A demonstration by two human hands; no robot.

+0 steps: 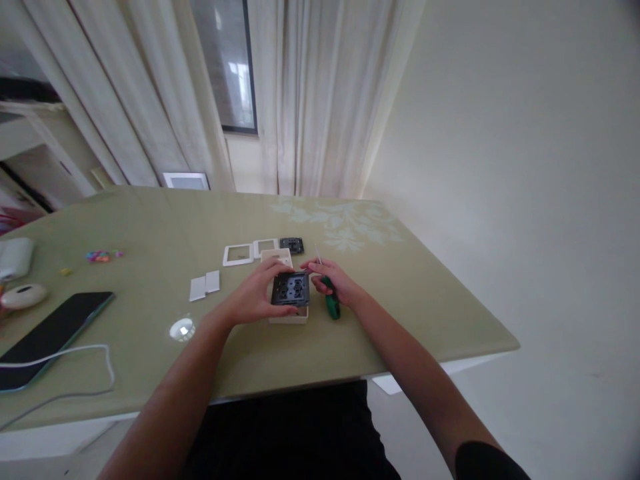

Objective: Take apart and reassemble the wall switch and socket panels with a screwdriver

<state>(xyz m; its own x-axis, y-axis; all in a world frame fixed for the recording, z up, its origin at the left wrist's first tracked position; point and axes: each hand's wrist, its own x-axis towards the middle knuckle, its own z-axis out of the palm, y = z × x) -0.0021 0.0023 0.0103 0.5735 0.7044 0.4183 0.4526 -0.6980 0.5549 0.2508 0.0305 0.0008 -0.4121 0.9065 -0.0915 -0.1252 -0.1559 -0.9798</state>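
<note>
Reaching over the near edge of the worktop (425,293) with both forearms (400,350), slanted inward from left and right. Gripping a black module (291,290) in the left hand (260,290), thumb along the near edge, fingers curved over the far edge, in a rather wide span. Placed so above a near white box (289,320). Holding a green-handled screwdriver (333,307) in the right hand (333,277), handle toward near, thin shaft toward far. At the module's far right corner, having right fingertips very close together; cannot tell whether pinching anything small. Farther, can see two white plates (197,289) at left, then another white box (287,257), two white frames (238,263) and a second black module (291,245).
</note>
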